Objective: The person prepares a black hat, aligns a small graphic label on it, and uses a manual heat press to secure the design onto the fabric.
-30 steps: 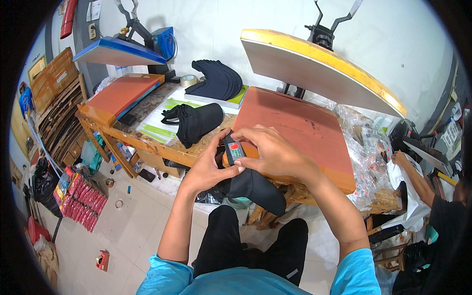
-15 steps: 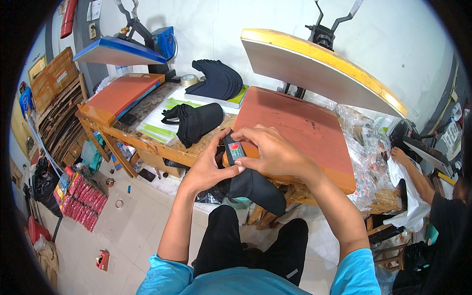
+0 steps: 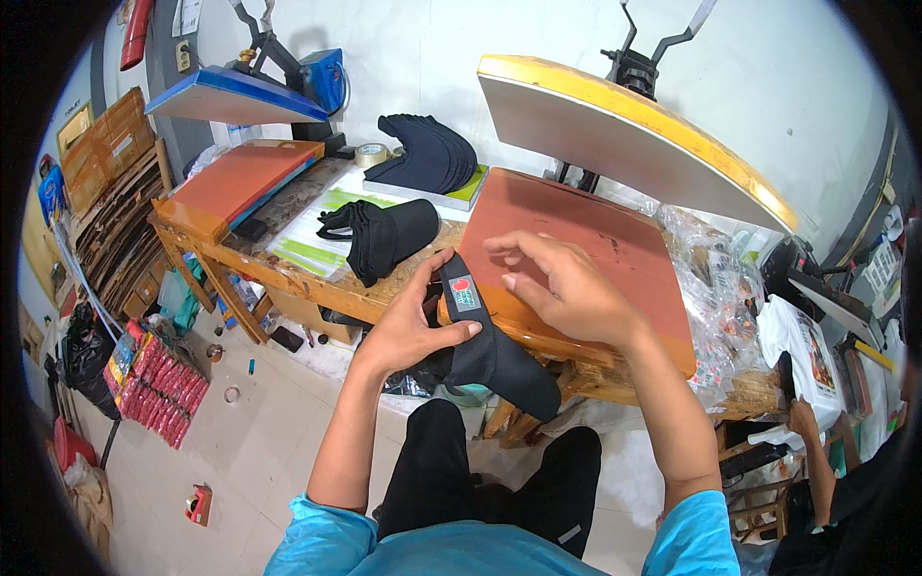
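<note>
My left hand (image 3: pixel 415 322) grips the band of a black sun visor (image 3: pixel 514 372) at the table's front edge, its brim hanging down to the right. A small patch (image 3: pixel 465 294) with a red and green print on grey lies on the band, facing up. Just right of the band my right hand (image 3: pixel 567 288) hovers over the heat press pad, fingers bent and apart, with nothing visible in it. Beyond my left hand, several black visors (image 3: pixel 389 238) lie nested on the table. Further back is a stack of dark visors (image 3: pixel 423 156).
A heat press with raised yellow platen (image 3: pixel 634 125) stands over its orange pad (image 3: pixel 576 226). A smaller blue press (image 3: pixel 226 96) is at the left. Clear plastic bags (image 3: pixel 711 278) lie right of the pad. A co-worker's hand (image 3: pixel 805 420) is beside white fabric at far right.
My right hand has let go of the visor band and moved right, uncovering the patch. My left hand keeps its hold. The co-worker's hand at the right has moved lower.
</note>
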A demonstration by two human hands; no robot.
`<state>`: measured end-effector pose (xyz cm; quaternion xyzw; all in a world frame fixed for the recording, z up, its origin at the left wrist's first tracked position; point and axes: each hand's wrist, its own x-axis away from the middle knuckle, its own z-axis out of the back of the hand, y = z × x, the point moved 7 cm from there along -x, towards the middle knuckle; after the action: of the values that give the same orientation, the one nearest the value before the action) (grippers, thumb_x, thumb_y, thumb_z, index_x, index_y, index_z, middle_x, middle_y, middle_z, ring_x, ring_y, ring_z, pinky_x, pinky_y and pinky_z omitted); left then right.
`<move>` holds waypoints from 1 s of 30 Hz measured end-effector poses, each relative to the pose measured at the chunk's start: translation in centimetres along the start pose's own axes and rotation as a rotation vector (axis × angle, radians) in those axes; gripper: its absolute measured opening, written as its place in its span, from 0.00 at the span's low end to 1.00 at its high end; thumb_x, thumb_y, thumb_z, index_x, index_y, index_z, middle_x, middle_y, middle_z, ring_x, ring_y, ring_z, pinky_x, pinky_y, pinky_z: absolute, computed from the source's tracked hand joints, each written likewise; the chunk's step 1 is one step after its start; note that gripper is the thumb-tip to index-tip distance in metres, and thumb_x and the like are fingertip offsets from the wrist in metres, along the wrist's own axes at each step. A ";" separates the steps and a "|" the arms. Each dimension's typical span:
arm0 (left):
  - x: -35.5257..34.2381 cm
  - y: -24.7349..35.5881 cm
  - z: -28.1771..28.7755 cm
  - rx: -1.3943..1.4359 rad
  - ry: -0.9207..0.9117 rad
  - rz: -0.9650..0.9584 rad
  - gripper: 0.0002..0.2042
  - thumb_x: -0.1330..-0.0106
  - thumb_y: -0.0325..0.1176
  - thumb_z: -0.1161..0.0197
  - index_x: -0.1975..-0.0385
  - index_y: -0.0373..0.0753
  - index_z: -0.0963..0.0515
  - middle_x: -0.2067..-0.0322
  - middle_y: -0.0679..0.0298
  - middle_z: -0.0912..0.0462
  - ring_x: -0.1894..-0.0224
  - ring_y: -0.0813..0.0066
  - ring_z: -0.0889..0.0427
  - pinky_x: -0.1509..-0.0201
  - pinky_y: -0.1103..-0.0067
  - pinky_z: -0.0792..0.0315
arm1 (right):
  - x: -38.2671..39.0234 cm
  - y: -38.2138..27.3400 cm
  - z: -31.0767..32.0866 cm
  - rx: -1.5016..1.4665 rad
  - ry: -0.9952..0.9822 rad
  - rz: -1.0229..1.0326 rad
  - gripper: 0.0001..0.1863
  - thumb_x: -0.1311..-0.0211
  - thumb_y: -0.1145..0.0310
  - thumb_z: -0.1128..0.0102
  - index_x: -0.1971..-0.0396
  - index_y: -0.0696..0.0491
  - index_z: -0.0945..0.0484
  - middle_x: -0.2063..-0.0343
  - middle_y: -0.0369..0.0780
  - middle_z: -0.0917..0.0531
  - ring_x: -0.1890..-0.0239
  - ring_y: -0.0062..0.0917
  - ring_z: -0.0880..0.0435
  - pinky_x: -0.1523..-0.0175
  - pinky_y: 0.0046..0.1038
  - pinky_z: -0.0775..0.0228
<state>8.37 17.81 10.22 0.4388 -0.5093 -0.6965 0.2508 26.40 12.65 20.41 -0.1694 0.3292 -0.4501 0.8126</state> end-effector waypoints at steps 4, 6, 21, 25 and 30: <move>0.0 0.1 0.1 -0.010 0.002 0.006 0.53 0.40 0.31 0.16 0.18 0.30 0.44 0.24 0.49 0.33 0.25 0.65 0.30 0.19 0.68 0.35 | 0.8 -0.7 0.2 0.079 -0.003 -0.014 0.20 0.23 0.76 0.41 0.35 0.58 0.22 0.43 0.49 0.14 0.38 0.42 0.14 0.33 0.42 0.22; 0.0 0.3 0.0 -0.014 0.001 0.015 0.53 0.40 0.31 0.16 0.18 0.30 0.44 0.24 0.50 0.33 0.25 0.65 0.30 0.19 0.68 0.35 | 1.2 -1.0 -0.2 0.197 -0.005 0.057 0.19 0.23 0.76 0.42 0.36 0.58 0.22 0.44 0.50 0.14 0.38 0.43 0.14 0.33 0.42 0.22; -0.1 -0.3 0.3 -0.009 0.000 0.004 0.53 0.42 0.36 0.16 0.19 0.31 0.42 0.25 0.49 0.31 0.24 0.63 0.30 0.19 0.67 0.36 | -0.8 -1.7 -3.0 0.112 -0.103 0.133 0.33 0.37 0.70 0.23 0.33 0.56 0.23 0.38 0.48 0.15 0.32 0.44 0.20 0.27 0.45 0.31; -0.2 -0.3 0.2 -0.018 -0.002 -0.007 0.52 0.42 0.36 0.16 0.19 0.30 0.42 0.25 0.49 0.31 0.24 0.63 0.30 0.19 0.67 0.36 | -2.1 0.6 -3.8 0.091 -0.160 0.105 0.33 0.38 0.69 0.22 0.33 0.56 0.23 0.39 0.47 0.14 0.32 0.44 0.20 0.26 0.45 0.31; -0.3 -0.7 0.4 -0.053 0.010 -0.034 0.53 0.43 0.38 0.16 0.19 0.31 0.41 0.26 0.47 0.30 0.24 0.59 0.29 0.19 0.65 0.37 | -2.3 1.1 -3.9 0.031 -0.137 0.104 0.30 0.38 0.74 0.21 0.35 0.57 0.21 0.40 0.49 0.15 0.37 0.39 0.15 0.28 0.39 0.24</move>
<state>8.23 18.51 9.68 0.4439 -0.4820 -0.7118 0.2529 23.51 15.26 17.88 -0.1700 0.2742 -0.3997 0.8580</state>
